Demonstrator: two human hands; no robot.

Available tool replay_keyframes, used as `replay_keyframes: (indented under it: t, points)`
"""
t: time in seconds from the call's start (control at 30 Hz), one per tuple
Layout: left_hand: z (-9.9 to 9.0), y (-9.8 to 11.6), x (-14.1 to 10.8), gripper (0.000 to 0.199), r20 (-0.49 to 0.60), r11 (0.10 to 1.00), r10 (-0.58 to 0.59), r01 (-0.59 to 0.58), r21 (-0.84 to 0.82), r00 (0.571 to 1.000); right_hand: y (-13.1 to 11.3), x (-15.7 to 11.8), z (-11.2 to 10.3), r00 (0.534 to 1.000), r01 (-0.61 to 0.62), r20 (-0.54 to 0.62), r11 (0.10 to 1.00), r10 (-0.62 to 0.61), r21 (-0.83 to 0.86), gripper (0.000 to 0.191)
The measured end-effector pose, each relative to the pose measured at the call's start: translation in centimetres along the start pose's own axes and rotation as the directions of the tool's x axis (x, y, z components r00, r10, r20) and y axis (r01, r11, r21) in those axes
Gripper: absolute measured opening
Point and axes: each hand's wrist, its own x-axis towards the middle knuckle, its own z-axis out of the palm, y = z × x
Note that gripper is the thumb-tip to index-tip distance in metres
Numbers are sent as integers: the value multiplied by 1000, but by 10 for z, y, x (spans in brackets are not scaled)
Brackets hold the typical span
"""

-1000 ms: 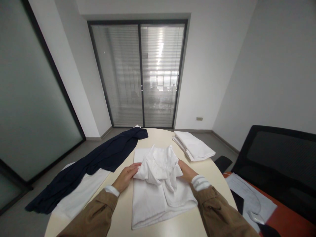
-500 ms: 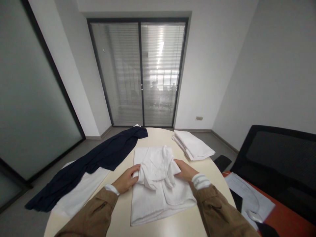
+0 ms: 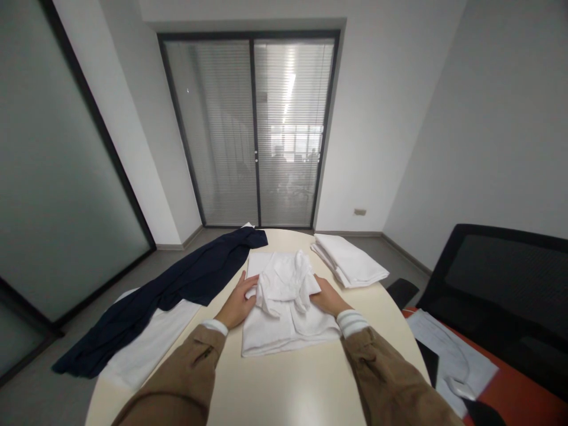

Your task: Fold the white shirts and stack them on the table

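Note:
A folded white shirt lies in the middle of the round table, its collar bunched up on top. My left hand holds the shirt's left side, with the fingertips on the cloth and the thumb near the edge. On the opposite side, my right hand grips the shirt beside the collar; its fingertips are partly hidden by the fabric.
A dark navy garment lies over white cloth along the table's left edge. Folded white cloth sits at the back right. At right stands a black mesh chair, with papers and a white mouse on its orange seat.
Both hands and the white shirt have moved away from me, toward the back of the table. The shirt's front edge is now farther off, baring more tabletop.

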Motion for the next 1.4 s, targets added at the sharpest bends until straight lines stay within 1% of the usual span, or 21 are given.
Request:
replay_keyframes:
  t: [0.1,0.2,0.27,0.33,0.4,0.47,0.53,0.6,0.67,0.73,0.8,0.9,0.97,1.03,1.1,1.13,1.2,1.27,1.33,1.37,1.4]
  points:
    - [1,-1,-10,53,-12,997,-31,30,-67,999,-5,-6,-5,997,72,3,997,-72,-4,41]
    - [2,6,-15,64,12,991,-26,28,-131,1000,-5,-13,-9,992,130,-3,992,-130,2,55]
    - [3,11,-15,68,-7,988,-29,28,-149,1000,-2,-16,-11,992,126,-6,992,-126,9,66]
    - [3,17,-13,62,-47,992,-51,45,-119,998,1,-17,-12,994,110,-12,994,-109,7,70]
    - [2,23,-12,47,-61,995,-73,69,-69,995,1,-17,-13,994,108,-14,994,-108,-11,62]
    - [1,28,-11,34,-64,996,-83,80,-43,995,-3,-15,-13,991,129,-21,991,-129,-32,44]
    - [1,33,-12,28,-93,996,-86,83,-35,992,-9,-14,-14,986,150,-62,987,-153,-51,30]
    - [1,38,-13,24,-150,998,-67,69,3,986,-16,-13,-16,977,161,-126,984,-170,-73,25]
    - [-1,43,-15,20,-189,997,-8,23,78,982,-21,-14,-19,966,169,-181,982,-183,-87,28]
    - [-4,47,-18,17,-157,985,66,-40,165,985,-25,-17,-23,961,189,-194,980,-199,-68,34]
    - [-9,49,-22,14,-66,967,115,-96,237,991,-26,-20,-27,958,217,-190,976,-213,-3,43]
    - [-15,51,-28,14,69,953,112,-127,276,991,-24,-24,-30,967,215,-168,969,-194,119,56]
    - [-16,51,-31,15,124,960,48,-80,269,991,-21,-26,-29,980,164,-138,973,-142,164,61]
    - [-14,52,-33,18,163,958,-39,-10,285,986,-19,-27,-28,993,74,-107,983,-57,171,66]
    - [-11,54,-33,25,158,933,-116,53,356,981,-19,-27,-27,994,-42,-96,991,54,124,66]
    - [-10,55,-33,28,136,908,-158,90,409,978,-19,-26,-27,990,-101,-89,992,108,80,64]
    - [-7,56,-33,32,40,824,-263,203,529,964,-20,-26,-28,976,-207,-71,978,204,-33,56]
    - [-6,56,-33,34,-85,707,-368,338,621,926,-20,-25,-29,958,-285,-55,950,280,-126,47]
    - [-6,54,-34,37,-189,611,-435,443,656,880,-18,-26,-28,941,-339,-63,927,334,-157,45]
    - [-6,51,-34,37,-217,590,-454,474,654,864,-17,-26,-26,935,-354,-65,924,348,-145,46]
    - [-6,48,-35,36,-222,594,-464,487,640,857,-15,-26,-25,934,-358,-55,926,354,-118,48]
